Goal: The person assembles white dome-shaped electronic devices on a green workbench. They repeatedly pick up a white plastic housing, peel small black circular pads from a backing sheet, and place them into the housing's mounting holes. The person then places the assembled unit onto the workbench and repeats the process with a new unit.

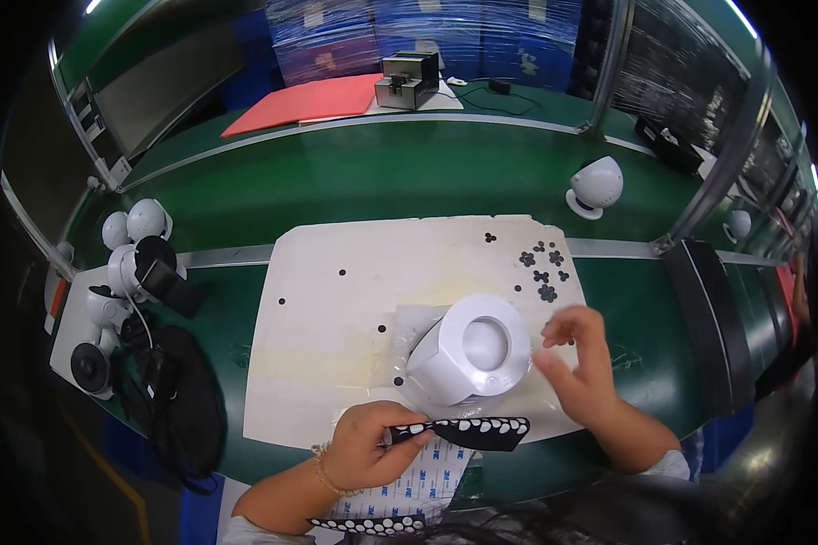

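My left hand (373, 445) is closed on a black foam sheet (482, 433) with white round spots. The sheet curls over, and its white, blue-printed backing (418, 477) hangs below. Above it, a white rounded device (450, 363) lies tilted on clear plastic, its ring-shaped base with a round recess turned up. My right hand (577, 363) hovers just right of that base, thumb and fingers apart. Whether a small dot sticks to a fingertip is unclear. Several small black round pads (547, 292) lie clustered at the mat's far right, and a few single ones dot its left half.
Under the device lies a white mat (323, 345) on a green bench. White devices (145, 222), cables and a black bag (186, 391) crowd the left. Another white device (598, 183) stands far right, near a long black box (707, 327). A metal box (407, 82) sits on the rear shelf.
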Tool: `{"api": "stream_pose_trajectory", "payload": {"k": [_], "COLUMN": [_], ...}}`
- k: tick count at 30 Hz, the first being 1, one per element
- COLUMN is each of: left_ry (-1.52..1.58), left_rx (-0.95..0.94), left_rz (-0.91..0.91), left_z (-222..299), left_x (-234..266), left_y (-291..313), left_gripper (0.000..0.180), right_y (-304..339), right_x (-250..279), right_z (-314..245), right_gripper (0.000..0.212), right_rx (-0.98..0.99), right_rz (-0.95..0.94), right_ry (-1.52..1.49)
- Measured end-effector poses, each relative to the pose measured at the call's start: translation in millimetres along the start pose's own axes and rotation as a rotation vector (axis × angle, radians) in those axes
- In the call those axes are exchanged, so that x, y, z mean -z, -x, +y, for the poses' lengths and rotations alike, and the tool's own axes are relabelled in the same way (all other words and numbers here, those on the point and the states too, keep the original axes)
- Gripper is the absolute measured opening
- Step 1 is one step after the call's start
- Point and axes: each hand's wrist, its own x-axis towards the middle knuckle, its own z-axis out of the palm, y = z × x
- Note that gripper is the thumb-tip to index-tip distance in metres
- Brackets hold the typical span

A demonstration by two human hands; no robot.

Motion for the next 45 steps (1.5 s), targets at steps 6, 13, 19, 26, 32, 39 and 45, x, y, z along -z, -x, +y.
{"api": "stream_pose_trajectory", "payload": {"k": [6,13,19,26,32,39,45], "left_ry": [0.019,-0.025,0.275,0.098,0.086,0.068,-0.025], "left_rx": [0.059,0.160,0.290,0.236,0.146,0.090,-0.023], "left_rz": [-0.002,-0.071,-0.072,-0.223,-0.146,-0.077,-0.095], "left_z": [-1,5,10,7,7,3,5], "left_x": [-7,-3,-4,1,-1,-4,-9], "left_y": [5,3,-4,-7,-7,-5,-11], "left_gripper": [0.027,0.015,0.016,0.017,0.013,0.015,0.017], "right_y": [13,11,7,8,12,10,3], "right_x": [-18,-17,-8,-15,-17,-6,-17], "right_z": [-46,-35,-36,-33,-31,-26,-37], "right_gripper": [0.048,0.036,0.034,0.034,0.025,0.024,0.033], "right_rx": [0.359,0.184,0.071,0.260,0.213,0.639,0.514], "right_rz": [-0.141,-0.241,-0.399,-0.311,-0.265,-0.214,-0.140], "right_ry": [-0.035,-0.208,-0.329,-0.223,-0.253,-0.018,-0.086]}}
